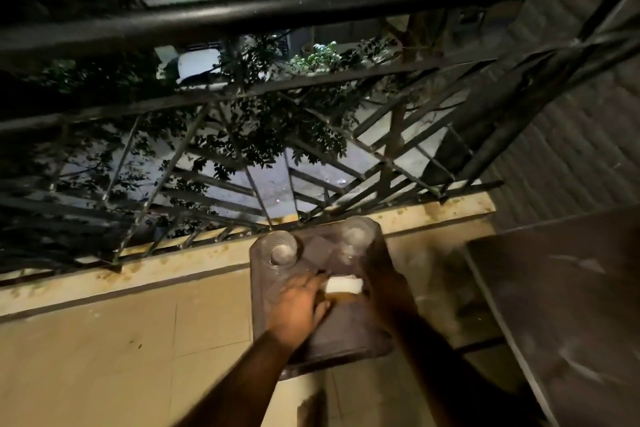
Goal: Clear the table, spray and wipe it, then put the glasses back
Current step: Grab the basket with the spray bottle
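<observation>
Two bare arms reach forward over a small dark stool (332, 340) that stands on the tan tiled floor (104, 340).

The left hand (299, 305) lies on the near middle of the stool top. Its fingers are stretched out flat and loose, pointing at a small white block (344, 285). The fingertips come right up to the block, but the picture is too blurry to tell if they touch it.

The right hand (384, 282) is on the right side of the stool, just beside the white block. It is dark and blurry, so I cannot tell if it is holding anything or not.

At the far left corner of the stool stands a clear glass (281, 248), upright. At the far right corner stands a second glass (356, 236), also upright and harder to see.

To the right of the stool is the dark table (561, 305).

Behind the stool runs a pale ledge (173, 267). On the ledge stands a black metal railing (242, 94). Past the railing are green leaves (270, 128) and the ground far below.
</observation>
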A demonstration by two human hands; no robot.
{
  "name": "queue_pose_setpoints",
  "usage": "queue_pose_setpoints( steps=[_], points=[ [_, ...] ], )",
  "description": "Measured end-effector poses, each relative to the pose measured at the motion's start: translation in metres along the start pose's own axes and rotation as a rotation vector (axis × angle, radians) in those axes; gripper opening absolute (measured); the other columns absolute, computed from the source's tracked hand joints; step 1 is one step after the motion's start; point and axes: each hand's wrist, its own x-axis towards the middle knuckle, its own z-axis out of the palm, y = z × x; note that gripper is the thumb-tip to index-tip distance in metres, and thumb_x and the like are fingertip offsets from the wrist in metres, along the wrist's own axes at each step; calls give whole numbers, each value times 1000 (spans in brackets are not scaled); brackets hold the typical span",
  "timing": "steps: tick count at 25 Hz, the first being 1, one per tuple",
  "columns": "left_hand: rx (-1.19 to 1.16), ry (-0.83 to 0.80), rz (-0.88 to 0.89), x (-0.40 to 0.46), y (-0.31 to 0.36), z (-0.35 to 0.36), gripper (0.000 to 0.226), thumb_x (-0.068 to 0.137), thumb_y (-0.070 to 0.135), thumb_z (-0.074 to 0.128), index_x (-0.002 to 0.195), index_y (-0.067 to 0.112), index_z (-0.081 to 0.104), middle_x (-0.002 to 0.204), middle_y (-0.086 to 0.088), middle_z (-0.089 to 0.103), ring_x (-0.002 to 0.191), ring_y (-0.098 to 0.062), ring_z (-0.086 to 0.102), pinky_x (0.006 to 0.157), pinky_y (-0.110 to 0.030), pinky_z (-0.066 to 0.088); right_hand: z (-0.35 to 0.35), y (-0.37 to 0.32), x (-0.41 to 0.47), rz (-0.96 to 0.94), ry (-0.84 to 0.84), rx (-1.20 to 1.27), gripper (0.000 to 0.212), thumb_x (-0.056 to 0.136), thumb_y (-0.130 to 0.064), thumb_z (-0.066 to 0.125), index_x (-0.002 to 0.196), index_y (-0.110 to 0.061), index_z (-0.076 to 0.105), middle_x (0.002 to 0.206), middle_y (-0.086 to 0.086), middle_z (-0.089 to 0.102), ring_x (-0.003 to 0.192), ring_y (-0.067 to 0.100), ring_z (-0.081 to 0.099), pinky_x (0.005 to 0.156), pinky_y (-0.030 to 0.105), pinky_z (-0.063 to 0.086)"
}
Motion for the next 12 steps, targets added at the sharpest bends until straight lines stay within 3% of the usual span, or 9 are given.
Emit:
queue_pose_setpoints(
  steps=[2,3,6,9,12],
  points=[
    [18,1,92,1,53,-21,48,89,43,46,132,23,51,132,-1,56,122,-22,50,105,-29,35,-43,28,-28,91,-74,166,39,80,-29,69,114,-10,69,112,14,68,101,32,67,83,43,55],
    [27,19,152,3,84,-28,49,87,45,42,127,20,56,125,-3,61,115,-24,56,100,-31,40,-58,52,-44,64,32,137,37,80,-28,66,112,-10,69,111,13,68,99,34,67,81,47,56],
    [-4,100,335,13,189,-38,45,85,42,47,118,16,63,117,-4,66,108,-23,61,96,-32,46,-119,127,-106,99,160,158,40,63,-32,71,98,-13,73,98,8,73,86,30,71,70,43,60],
    [-23,66,536,15,313,-30,42,88,41,51,123,19,60,124,0,62,115,-19,56,102,-33,42,-178,212,-180,260,335,128,42,75,-42,65,109,-18,71,107,2,70,97,25,67,85,37,54],
    [2,55,730,5,422,-6,39,91,40,53,124,21,59,127,1,60,118,-18,54,104,-30,39,-217,290,-257,486,318,104,48,85,-44,59,126,-19,62,125,1,63,115,23,58,99,34,43]
  ],
)
